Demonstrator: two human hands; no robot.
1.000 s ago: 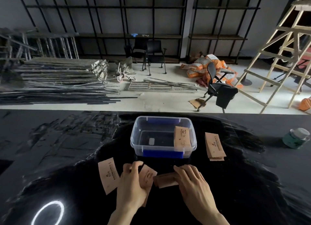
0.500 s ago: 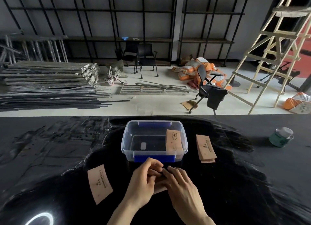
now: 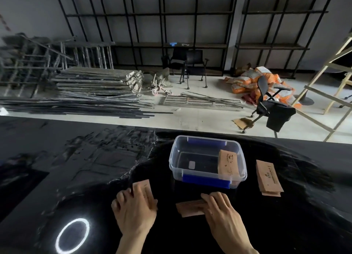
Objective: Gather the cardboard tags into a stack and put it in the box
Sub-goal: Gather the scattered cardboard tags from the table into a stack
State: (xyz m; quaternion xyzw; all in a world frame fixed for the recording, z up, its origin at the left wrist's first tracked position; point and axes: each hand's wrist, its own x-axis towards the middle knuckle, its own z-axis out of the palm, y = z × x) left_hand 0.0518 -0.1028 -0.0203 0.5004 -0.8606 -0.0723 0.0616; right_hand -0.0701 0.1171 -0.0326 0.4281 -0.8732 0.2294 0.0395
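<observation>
On a black tabletop (image 3: 285, 225), the left hand (image 3: 136, 210) lies flat covering a lone cardboard tag (image 3: 142, 185) while the right hand (image 3: 222, 212) pins a small stack (image 3: 190, 208) before the clear box (image 3: 207, 164); sliding the tag across flat should square the edges.

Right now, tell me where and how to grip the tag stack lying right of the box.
Pinch the stack across its long side edges, thumb on one, fingers on the other, coming from above. It lies flat on the table, apart from the box, with both edges exposed and layers slightly fanned at the near end.
</observation>
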